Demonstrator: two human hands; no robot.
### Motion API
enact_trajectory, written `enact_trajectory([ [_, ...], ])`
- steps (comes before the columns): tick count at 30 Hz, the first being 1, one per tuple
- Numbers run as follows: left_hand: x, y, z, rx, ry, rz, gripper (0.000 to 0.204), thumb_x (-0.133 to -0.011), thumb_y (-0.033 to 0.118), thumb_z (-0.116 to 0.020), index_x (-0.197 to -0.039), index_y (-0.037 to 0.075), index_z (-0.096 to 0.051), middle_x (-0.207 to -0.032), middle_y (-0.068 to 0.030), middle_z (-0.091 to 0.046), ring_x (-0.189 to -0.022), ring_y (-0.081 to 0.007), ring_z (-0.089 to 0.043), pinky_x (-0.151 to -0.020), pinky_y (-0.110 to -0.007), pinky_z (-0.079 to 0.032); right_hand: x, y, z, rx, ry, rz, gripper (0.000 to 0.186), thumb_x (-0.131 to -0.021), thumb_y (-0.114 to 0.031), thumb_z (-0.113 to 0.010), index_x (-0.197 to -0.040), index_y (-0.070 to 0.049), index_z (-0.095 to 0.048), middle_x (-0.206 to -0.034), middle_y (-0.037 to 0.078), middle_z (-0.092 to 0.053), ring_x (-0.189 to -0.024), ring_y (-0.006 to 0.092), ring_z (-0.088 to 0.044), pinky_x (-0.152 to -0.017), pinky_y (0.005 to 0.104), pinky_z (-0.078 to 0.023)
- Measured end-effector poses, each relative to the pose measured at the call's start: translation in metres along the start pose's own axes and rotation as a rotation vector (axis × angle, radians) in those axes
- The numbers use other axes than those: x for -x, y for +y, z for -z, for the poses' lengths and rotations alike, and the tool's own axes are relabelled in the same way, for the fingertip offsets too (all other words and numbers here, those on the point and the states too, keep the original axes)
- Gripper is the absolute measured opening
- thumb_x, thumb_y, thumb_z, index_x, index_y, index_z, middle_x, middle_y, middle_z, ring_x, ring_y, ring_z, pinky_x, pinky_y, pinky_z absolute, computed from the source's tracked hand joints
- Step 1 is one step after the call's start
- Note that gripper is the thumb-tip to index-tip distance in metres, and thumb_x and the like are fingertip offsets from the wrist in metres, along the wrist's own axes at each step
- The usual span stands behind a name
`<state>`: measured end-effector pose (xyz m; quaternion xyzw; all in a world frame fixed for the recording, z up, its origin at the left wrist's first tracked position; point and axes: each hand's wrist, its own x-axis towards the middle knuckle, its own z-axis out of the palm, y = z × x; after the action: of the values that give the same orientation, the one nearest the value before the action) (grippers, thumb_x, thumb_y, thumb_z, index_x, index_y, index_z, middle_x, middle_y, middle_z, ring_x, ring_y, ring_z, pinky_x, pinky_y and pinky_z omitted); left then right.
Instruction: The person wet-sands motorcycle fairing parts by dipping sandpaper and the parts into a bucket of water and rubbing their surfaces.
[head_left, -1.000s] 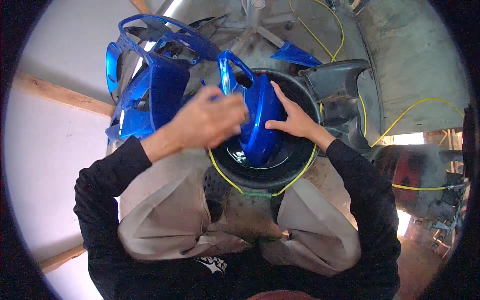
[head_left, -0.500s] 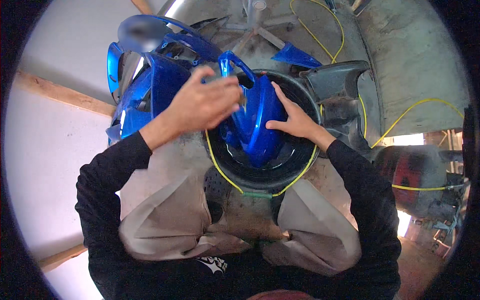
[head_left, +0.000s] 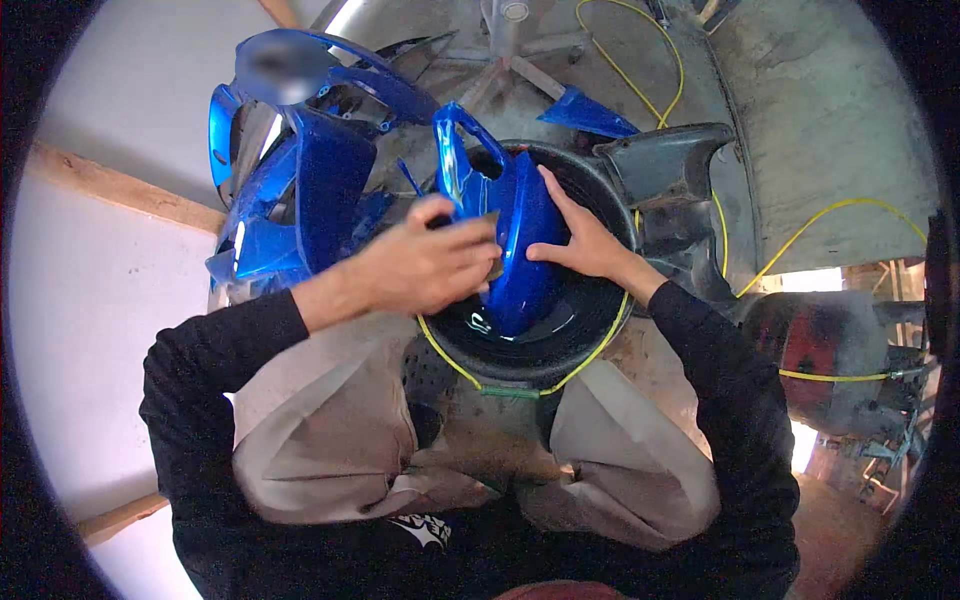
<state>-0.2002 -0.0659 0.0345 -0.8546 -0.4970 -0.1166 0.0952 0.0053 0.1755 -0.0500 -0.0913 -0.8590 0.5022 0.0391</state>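
A glossy blue motorcycle fairing panel stands tilted in a round black tub between my knees, its narrow end down. My right hand grips the panel's right side, thumb on the front face and fingers along the edge. My left hand, somewhat blurred, presses against the panel's left face. Its fingers are closed on a thin greyish-brown piece of sandpaper, mostly hidden by the fingers. Shiny reflections show low in the tub, next to the panel's lower end.
More blue fairing panels are piled at the left by the white wall. A small blue panel lies beyond the tub. Dark plastic parts sit right of it. A yellow hose runs to a worn red-and-grey tank.
My left hand has moved down and slightly right across the panel, uncovering its upper left part. My right hand keeps its hold.
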Motion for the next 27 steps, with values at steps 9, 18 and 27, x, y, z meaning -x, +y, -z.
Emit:
enact_trajectory([
  [9, -0.002, 0.001, 0.002, -0.090, -0.048, -0.007, 0.031, -0.092, 0.029, -0.074, -0.122, 0.019, -0.071, -0.146, 0.0012, -0.065, -0.144, -0.0244, -0.051, -0.110, -0.055, -0.039, 0.001, 0.002, 0.001, 0.033, -0.002, -0.007, 0.130, -0.084, -0.046, -0.090, -0.174, -0.007, -0.004, -0.175, 0.029, -0.024, -0.162, 0.0390, -0.026, -0.132, 0.0455, -0.022],
  [18, -0.007, -0.015, 0.006, -0.070, -0.030, -0.014, 0.020, -0.092, 0.024, -0.068, -0.109, 0.015, -0.066, -0.122, -0.0038, -0.064, -0.128, -0.0216, -0.058, -0.097, -0.043, -0.047, 0.001, 0.000, 0.000, 0.016, -0.006, -0.012, 0.130, -0.085, -0.046, -0.090, -0.174, -0.007, -0.004, -0.175, 0.029, -0.025, -0.162, 0.0383, -0.028, -0.131, 0.0452, -0.024],
  [27, -0.010, -0.001, -0.001, -0.051, -0.018, -0.083, 0.019, -0.089, 0.024, -0.069, -0.106, 0.016, -0.067, -0.118, -0.0013, -0.065, -0.122, -0.0210, -0.060, -0.096, -0.040, -0.047, 0.002, 0.002, -0.002, 0.079, 0.020, 0.015, 0.130, -0.085, -0.046, -0.090, -0.174, -0.007, -0.004, -0.175, 0.028, -0.026, -0.161, 0.0384, -0.031, -0.131, 0.0451, -0.025],
])
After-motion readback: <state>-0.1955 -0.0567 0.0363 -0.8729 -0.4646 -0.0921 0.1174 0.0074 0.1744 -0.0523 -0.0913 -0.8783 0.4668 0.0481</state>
